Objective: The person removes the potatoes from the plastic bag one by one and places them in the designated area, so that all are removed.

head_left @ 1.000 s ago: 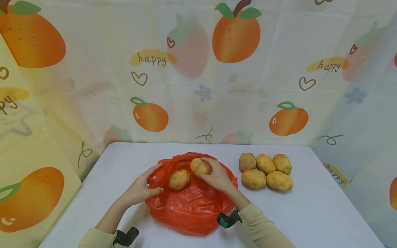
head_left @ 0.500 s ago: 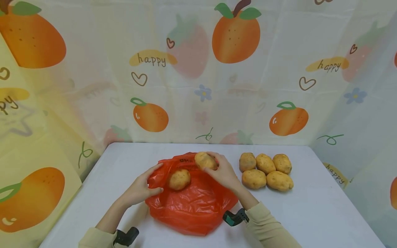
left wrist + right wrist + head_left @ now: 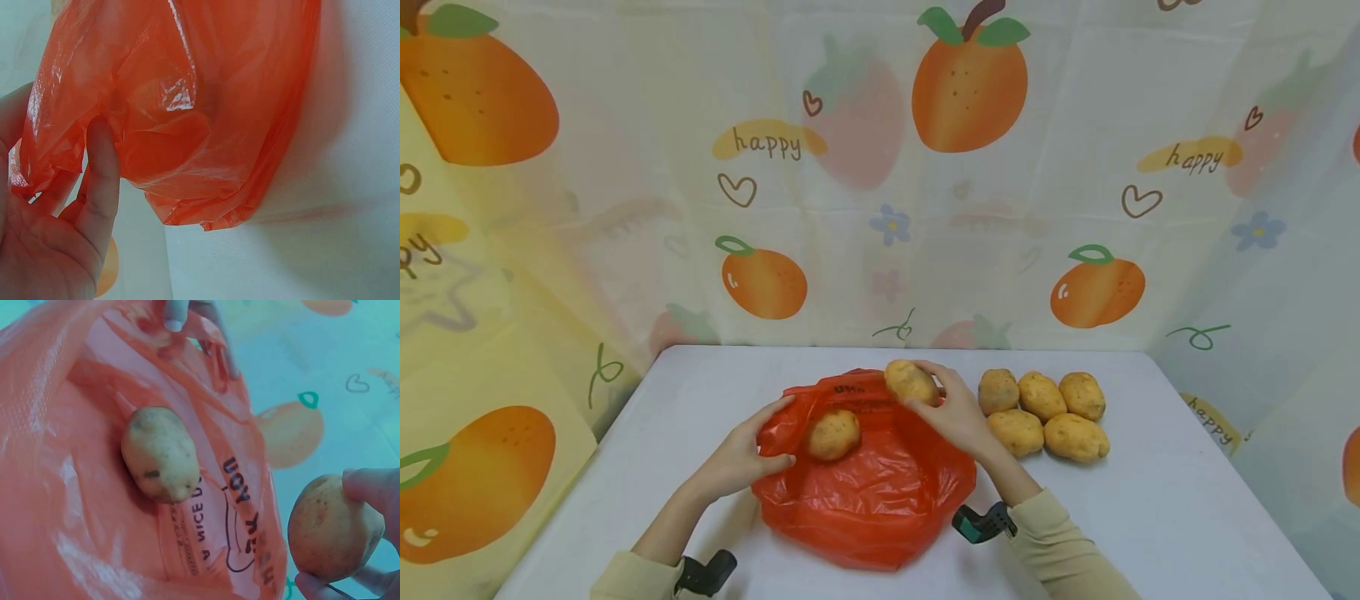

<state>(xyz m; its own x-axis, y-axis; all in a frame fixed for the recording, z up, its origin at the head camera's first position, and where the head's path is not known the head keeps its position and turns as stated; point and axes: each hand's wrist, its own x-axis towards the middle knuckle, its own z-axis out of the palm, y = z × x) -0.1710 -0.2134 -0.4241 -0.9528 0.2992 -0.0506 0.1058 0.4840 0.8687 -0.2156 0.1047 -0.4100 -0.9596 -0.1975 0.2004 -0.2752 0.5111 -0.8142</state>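
Observation:
A crumpled red plastic bag [image 3: 880, 500] with dark lettering lies on the white table. One potato [image 3: 833, 435] rests at its mouth, against the printed inner side in the right wrist view. My left hand [image 3: 737, 458] holds the left rim of the bag, thumb on one side and fingers partly hidden by the plastic [image 3: 169, 144]. Above the bag's far right edge, my right hand [image 3: 953, 417] grips another potato [image 3: 910, 382] between thumb and fingers. In the right wrist view that potato [image 3: 332, 528] is apart from the bag.
Several loose potatoes [image 3: 1041, 417] lie in two rows on the table [image 3: 1165, 500], just right of my right hand. A fruit-patterned cloth [image 3: 970, 225] hangs behind the table and at both sides.
My right hand has moved right and slightly away from me, carrying its potato from over the bag's middle to its far right edge. My left hand, the bag and the other potatoes stay put.

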